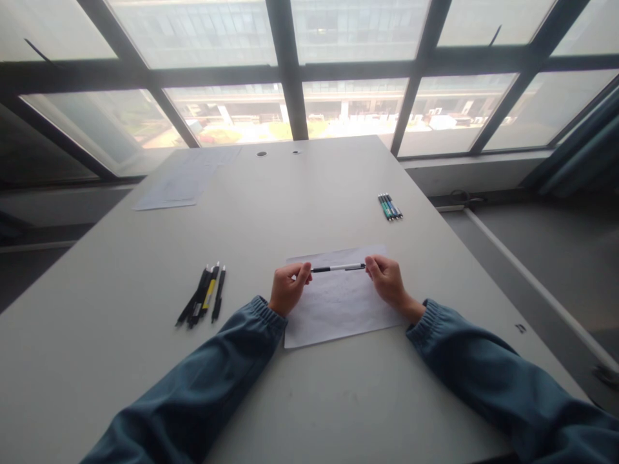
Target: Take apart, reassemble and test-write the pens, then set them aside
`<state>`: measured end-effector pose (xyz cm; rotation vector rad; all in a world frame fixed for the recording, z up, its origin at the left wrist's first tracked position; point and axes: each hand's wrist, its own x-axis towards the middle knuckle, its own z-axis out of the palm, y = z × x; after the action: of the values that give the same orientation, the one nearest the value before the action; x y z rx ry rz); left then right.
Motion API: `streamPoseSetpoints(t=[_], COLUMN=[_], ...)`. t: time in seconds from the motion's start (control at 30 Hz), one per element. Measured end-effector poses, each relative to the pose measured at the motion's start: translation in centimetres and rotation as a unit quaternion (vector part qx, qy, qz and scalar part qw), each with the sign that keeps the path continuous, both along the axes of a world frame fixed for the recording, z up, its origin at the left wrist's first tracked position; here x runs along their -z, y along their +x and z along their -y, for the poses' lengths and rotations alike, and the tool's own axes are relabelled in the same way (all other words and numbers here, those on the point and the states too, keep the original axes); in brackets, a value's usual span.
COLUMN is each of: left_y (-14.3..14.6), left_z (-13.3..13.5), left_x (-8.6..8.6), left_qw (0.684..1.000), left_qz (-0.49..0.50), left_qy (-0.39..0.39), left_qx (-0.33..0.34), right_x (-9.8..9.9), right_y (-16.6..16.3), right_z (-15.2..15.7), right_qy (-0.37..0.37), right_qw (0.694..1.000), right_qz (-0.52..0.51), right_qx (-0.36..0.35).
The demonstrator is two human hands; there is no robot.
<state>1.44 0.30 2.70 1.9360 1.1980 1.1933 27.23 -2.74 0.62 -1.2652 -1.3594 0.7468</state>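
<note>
A white and black pen point(337, 267) is stretched level between my two hands, above a sheet of paper point(338, 309). My left hand point(289, 287) is closed, pinching the pen's dark-grip end between thumb and fingers. At the other end, by the clip, my right hand point(387, 278) pinches it too. The fingers hide both tips of the pen. Faint marks show on the paper, too blurred to read. Left of my left hand lies a loose group of black pens point(196, 299), with a yellow pen point(209, 293) among them.
Several green and blue pens point(389, 206) lie side by side near the right edge of the white table point(290, 206). Papers point(178, 180) rest at the far left. Two round holes are near the back edge, before the windows point(358, 103). A small dark mark point(520, 328) is at right.
</note>
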Motion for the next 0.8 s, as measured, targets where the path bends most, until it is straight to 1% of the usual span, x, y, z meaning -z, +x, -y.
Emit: streamPoseSetpoints(t=[0.23,0.53,0.8], left_y=[0.06,-0.28,-0.21], left_z=[0.05,-0.09,-0.11], left_x=[-0.19,0.49,0.28], left_qw=[1.000,1.000,1.000], left_qz=[0.006,0.004,0.009], left_qy=[0.004,-0.021,-0.015], left_qx=[0.004,0.002,0.009], right_x=[0.18,0.04,0.07], right_y=[0.03,-0.03,-0.06], right_z=[-0.04,-0.01,-0.09], right_qy=[0.000,-0.001,-0.006], right_qw=[1.000,1.000,1.000], right_qz=[0.005,0.022,0.021], right_qx=[-0.003,0.004,-0.006])
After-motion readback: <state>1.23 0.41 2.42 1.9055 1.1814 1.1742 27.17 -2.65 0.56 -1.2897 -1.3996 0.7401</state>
